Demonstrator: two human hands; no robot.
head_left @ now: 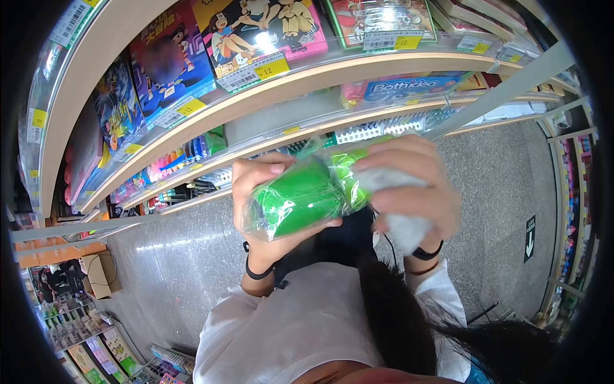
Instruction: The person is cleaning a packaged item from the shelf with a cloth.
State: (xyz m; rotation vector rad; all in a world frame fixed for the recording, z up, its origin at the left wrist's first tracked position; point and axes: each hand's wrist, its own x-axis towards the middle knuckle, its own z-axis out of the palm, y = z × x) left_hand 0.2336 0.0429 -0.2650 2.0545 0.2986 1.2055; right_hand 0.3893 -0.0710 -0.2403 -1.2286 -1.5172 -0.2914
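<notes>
A bright green, rounded cup-like item [300, 198] in crinkled clear plastic wrap is held up in front of my chest. My left hand [246, 192] is closed around its left end, with the thumb on top and fingers underneath. At the other end, a lighter green patterned part [348, 169] shows through the wrap. My right hand [419, 182], smeared by motion, grips a pale grey-white cloth [409, 224] beside that end. Whether the cloth presses on the wrap is hard to make out.
Curved shelves [281, 86] rise ahead, with boxed goods [262, 32] and price tags [256, 70]. A Bothidea pack [406, 88] lies on a lower shelf. Another rack [572, 192] stands at right. A cardboard box [99, 275] sits on the grey floor [160, 269] at left.
</notes>
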